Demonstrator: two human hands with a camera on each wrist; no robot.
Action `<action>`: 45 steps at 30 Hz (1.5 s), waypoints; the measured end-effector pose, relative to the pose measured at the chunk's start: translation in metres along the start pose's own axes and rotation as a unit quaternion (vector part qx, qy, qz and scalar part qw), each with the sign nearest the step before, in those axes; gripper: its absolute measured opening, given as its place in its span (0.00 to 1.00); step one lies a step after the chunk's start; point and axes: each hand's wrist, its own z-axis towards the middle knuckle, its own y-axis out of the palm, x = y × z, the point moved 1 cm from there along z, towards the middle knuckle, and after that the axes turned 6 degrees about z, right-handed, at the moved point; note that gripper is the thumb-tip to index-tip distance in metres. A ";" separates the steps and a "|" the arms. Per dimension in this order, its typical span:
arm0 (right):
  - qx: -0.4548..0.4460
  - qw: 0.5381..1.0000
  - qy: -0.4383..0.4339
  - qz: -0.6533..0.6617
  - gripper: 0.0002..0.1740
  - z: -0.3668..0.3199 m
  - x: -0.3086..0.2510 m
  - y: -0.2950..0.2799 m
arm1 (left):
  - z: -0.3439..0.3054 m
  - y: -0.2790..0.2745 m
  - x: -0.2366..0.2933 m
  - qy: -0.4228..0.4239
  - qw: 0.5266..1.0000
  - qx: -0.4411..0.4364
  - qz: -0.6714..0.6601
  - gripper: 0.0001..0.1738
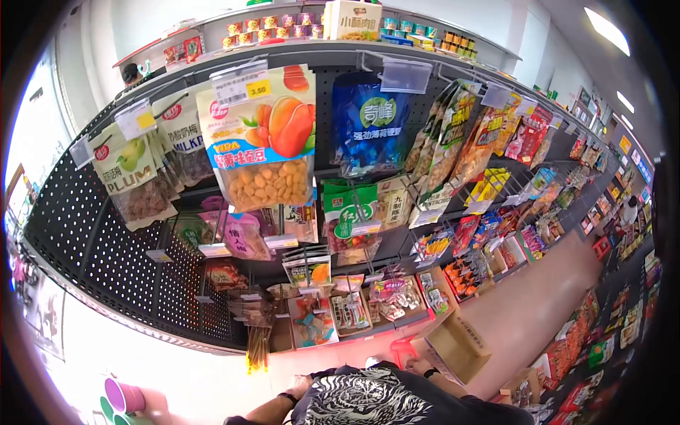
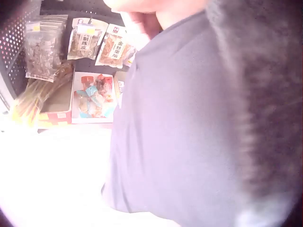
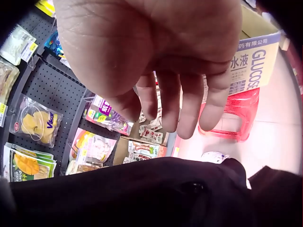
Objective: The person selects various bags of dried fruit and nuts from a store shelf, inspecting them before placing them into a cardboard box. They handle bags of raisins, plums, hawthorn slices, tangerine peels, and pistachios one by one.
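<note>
Low in the head view, my left hand (image 1: 300,386) is beside the dark printed shirt (image 1: 368,398). Only part of that hand (image 2: 142,12) shows at the top of the left wrist view, overexposed, with no object visible in it. On the shirt's other side is my right hand (image 1: 418,365), near an open cardboard box (image 1: 453,347). In the right wrist view the right hand (image 3: 161,61) hangs with its fingers loosely bent and nothing in them. A red plastic stool (image 3: 241,116) stands beyond the fingers, under the box.
A dark pegboard rack (image 1: 127,262) carries hanging snack bags, among them a mango-picture bag (image 1: 258,142) and a blue bag (image 1: 370,127). Open trays of small packets (image 1: 350,312) line its bottom. Purple and green buckets (image 1: 125,395) are at lower left. Another stocked shelf (image 1: 567,354) borders the aisle.
</note>
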 end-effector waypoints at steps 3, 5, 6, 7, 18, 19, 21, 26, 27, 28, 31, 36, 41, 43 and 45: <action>0.020 1.000 -0.013 0.020 0.16 -0.008 -0.019 -0.009 | 0.012 0.037 -0.010 -0.115 0.990 0.020 -0.077 0.19; 0.037 0.997 -0.039 -0.053 0.14 -0.015 -0.024 -0.003 | -0.009 0.006 0.002 -0.133 0.983 0.046 -0.120 0.17; 0.031 0.998 -0.006 0.050 0.14 -0.001 -0.017 -0.002 | -0.009 0.027 -0.010 -0.180 0.978 0.010 -0.104 0.15; 0.027 0.987 0.026 0.154 0.14 0.007 -0.008 0.001 | -0.018 0.028 -0.009 -0.182 0.978 0.003 -0.103 0.15; 0.037 0.989 -0.015 0.145 0.13 0.004 0.002 0.007 | -0.079 -0.039 -0.007 0.028 1.000 0.014 0.000 0.19; 0.034 0.991 -0.024 0.129 0.13 -0.002 0.006 0.003 | -0.081 -0.031 -0.013 0.048 0.996 0.075 -0.022 0.18; 0.041 0.988 -0.006 0.147 0.15 -0.024 0.005 0.003 | -0.089 -0.052 -0.003 0.048 0.995 0.069 -0.046 0.14; 0.069 0.972 0.046 0.219 0.17 -0.052 0.034 0.012 | -0.108 -0.106 0.020 0.044 0.982 0.149 -0.110 0.14; 0.041 0.972 0.061 0.224 0.17 -0.043 0.054 0.015 | -0.112 -0.100 0.016 0.042 0.977 0.176 -0.109 0.15; 0.017 0.969 0.071 0.235 0.18 -0.041 0.069 0.015 | -0.112 -0.084 0.007 0.049 0.968 0.191 -0.155 0.14; 0.073 0.956 0.108 0.262 0.17 -0.062 0.072 0.024 | -0.101 -0.005 -0.034 -0.026 0.935 0.111 -0.337 0.16; 0.089 0.965 0.102 0.224 0.20 -0.072 0.073 0.031 | -0.034 0.006 -0.061 -0.046 0.950 -0.069 -0.303 0.22; 0.097 0.964 0.065 0.240 0.19 -0.064 0.069 0.027 | -0.031 -0.014 -0.021 0.028 0.884 -0.168 -0.435 0.20; 0.065 0.954 0.042 0.288 0.20 -0.062 0.087 0.034 | -0.039 -0.047 -0.003 -0.100 0.875 -0.233 -0.414 0.19; 0.062 0.944 0.053 0.320 0.22 -0.074 0.072 0.028 | -0.044 -0.075 0.010 -0.193 0.841 -0.279 -0.422 0.22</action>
